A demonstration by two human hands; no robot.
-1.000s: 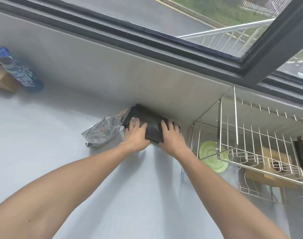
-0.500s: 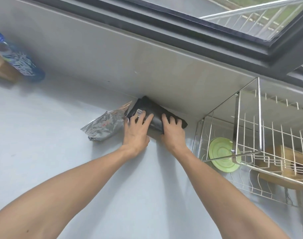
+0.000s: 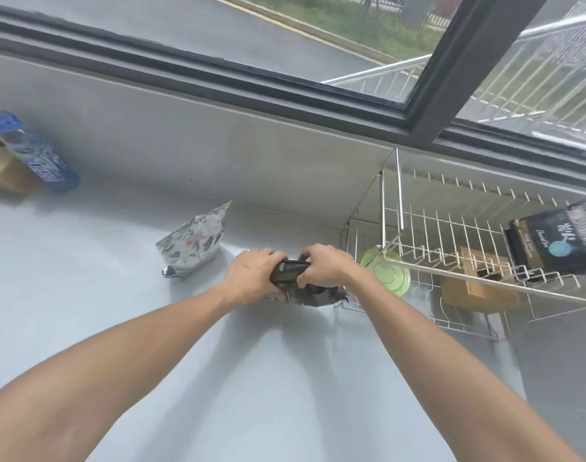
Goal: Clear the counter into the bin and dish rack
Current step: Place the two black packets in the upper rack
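Left hand: clenching the left end of the dark crumpled packet.
Right hand: gripping the packet's right end, fingers curling over the top.
Packet: sitting at centre, its foil bottom edge hanging just above the counter; at 3 o'clock, the dish rack.
Silver pouch: lying at 10 o'clock, untouched.
Bin: not showing.
Risk, spill: if open, squeezing may be forcing crumbs out.
Risk, snag: swinging right may be catching rack wires or the green plate.

Left hand and right hand both gripped a dark packet above the grey counter. Silver foil bag lay just left. Wire dish rack at right held a green plate.
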